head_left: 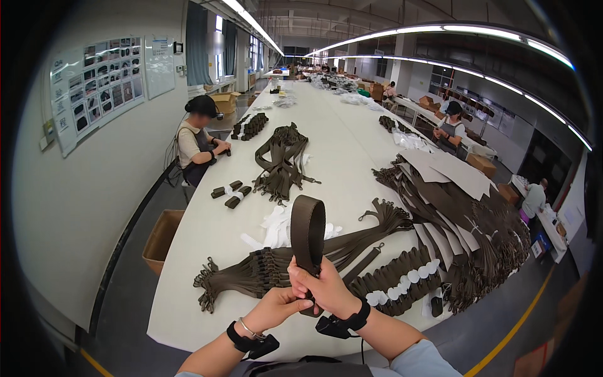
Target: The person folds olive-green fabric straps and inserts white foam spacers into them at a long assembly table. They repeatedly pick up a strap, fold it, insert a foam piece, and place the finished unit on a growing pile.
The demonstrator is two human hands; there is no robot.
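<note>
Both my hands hold one dark olive-brown webbing strap (pixel 308 229), bent into an upright loop above the table's near edge. My right hand (pixel 323 286) is closed round the loop's lower part. Beside it, my left hand (pixel 282 308) pinches the strap's lower end; the fingertips partly hide each other. Beneath and behind lies a fanned bundle of similar straps (pixel 248 273) with metal snap hooks. To the right sits a row of folded straps (pixel 396 283) wrapped in white bands. White strips (pixel 276 226) lie in a loose heap just beyond the loop.
A large strap pile (pixel 483 242) with grey sheets (pixel 440 169) covers the table's right side. Farther off lie another strap bundle (pixel 282 166) and banded straps (pixel 232 193). A co-worker (pixel 198 138) sits at the left edge, near a cardboard box (pixel 164 239). Another person (pixel 451 129) works at right.
</note>
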